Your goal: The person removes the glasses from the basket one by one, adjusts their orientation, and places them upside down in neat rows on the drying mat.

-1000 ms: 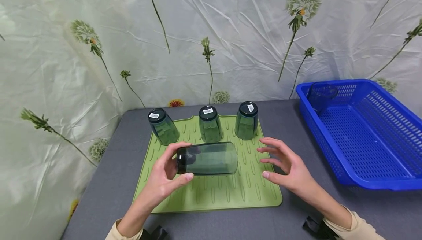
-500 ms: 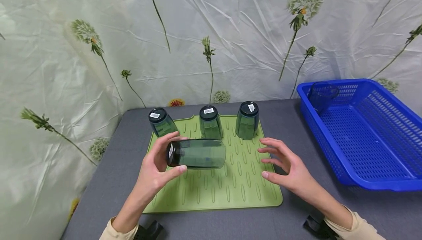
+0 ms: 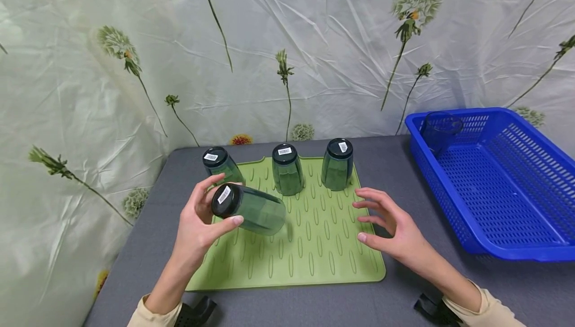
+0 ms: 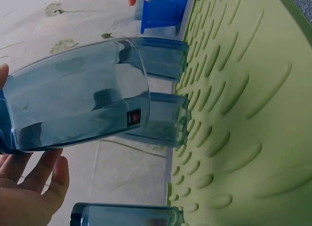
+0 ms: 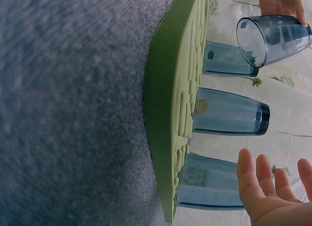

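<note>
The left hand (image 3: pixel 195 227) is raised over the left part of the green mat (image 3: pixel 314 262), its forearm coming up from the lower left in a cream sleeve; thumb and fingers curl round the base end of a tumbler (image 3: pixel 249 208) and grip it, holding it tilted in the air with the dark base and its barcode sticker turned up toward the camera and the open mouth pointing down and to the right, clear of the mat. The right hand (image 3: pixel 391 229) hovers just above the mat's right edge, palm facing left, fingers spread and gently bent, holding nothing and well apart from the held tumbler.

The grey surface (image 3: pixel 395 162) has a soft, felt-like weave. A blue plastic basket (image 3: pixel 516 254) stands on its right side, rectangular, with slotted perforated walls and floor; one more tumbler (image 3: pixel 437 130) sits in its far left corner. The mat is a flat, matte, rubbery sheet with rounded corners, covered in rows of raised oval ribs and edged by a low lip.

Along the mat's far edge three tumblers stand mouth down in a row: left tumbler (image 3: pixel 220 164), middle tumbler (image 3: pixel 286 169) and right tumbler (image 3: pixel 337 164), each with a white barcode sticker on its upturned base. All are smooth, translucent blue-green, slightly tapered cylinders with thick dark bases. The held tumbler is just in front of the left one.
</note>
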{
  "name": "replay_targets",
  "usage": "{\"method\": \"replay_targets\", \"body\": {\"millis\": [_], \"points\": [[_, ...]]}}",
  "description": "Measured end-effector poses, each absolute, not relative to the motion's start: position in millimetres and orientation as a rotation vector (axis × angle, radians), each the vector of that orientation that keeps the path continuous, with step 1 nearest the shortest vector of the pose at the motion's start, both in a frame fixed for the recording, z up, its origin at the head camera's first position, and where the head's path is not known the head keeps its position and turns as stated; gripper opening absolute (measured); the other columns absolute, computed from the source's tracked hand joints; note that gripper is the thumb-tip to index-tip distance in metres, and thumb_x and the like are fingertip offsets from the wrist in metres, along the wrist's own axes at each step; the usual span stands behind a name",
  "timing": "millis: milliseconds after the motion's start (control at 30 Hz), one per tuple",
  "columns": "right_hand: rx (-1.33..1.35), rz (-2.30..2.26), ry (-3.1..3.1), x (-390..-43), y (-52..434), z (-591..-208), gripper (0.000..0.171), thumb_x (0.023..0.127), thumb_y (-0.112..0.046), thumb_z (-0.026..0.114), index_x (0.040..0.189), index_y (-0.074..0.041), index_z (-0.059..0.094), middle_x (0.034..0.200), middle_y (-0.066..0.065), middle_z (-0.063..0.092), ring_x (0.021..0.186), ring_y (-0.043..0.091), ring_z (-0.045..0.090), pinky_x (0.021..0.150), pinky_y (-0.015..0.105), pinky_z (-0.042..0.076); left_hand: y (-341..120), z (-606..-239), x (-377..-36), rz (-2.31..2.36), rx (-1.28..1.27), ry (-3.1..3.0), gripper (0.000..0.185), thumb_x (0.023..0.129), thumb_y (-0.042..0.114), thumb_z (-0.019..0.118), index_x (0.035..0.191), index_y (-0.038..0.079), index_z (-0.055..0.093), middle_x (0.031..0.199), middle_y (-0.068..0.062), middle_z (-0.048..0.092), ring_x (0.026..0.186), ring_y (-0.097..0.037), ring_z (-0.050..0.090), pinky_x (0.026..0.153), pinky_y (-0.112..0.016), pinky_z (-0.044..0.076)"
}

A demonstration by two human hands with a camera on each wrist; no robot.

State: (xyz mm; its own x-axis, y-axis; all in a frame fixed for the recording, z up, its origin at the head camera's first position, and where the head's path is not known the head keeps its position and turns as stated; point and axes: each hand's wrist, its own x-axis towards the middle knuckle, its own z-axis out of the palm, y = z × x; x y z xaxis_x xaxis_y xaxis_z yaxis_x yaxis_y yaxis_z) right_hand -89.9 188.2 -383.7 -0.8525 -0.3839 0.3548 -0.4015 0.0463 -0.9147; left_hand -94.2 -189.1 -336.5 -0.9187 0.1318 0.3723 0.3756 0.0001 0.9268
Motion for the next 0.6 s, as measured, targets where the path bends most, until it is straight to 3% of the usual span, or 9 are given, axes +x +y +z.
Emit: {"method": "replay_targets", "body": {"millis": [233, 600], "points": [[0.832, 1.981, -2.282, -90, 188, -383, 0.075, 0.081, 0.014, 0.071, 0.146, -0.003, 0.038, 0.149, 0.011, 0.036, 0.129, 0.031, 0.046, 0.096, 0.038, 0.050, -197, -331, -94, -1.885, -0.560, -2.218, 0.068, 0.071, -0.016, 0.079, 0.132, 0.002, 0.055, 0.128, -0.014, 0.062, 0.119, -0.027, 0.057, 0.094, -0.028, 0.047], [0.823, 1.963, -2.319, -92, 190, -384, 0.073, 0.082, 0.011, 0.072, 0.145, -0.009, 0.042, 0.147, 0.008, 0.039, 0.129, 0.032, 0.046, 0.096, 0.037, 0.051, -206, -329, -94, -1.823, -0.491, -2.274, 0.063, 0.068, -0.012, 0.083, 0.124, 0.003, 0.059, 0.119, -0.013, 0.063, 0.108, -0.024, 0.061, 0.092, -0.027, 0.047]]}}
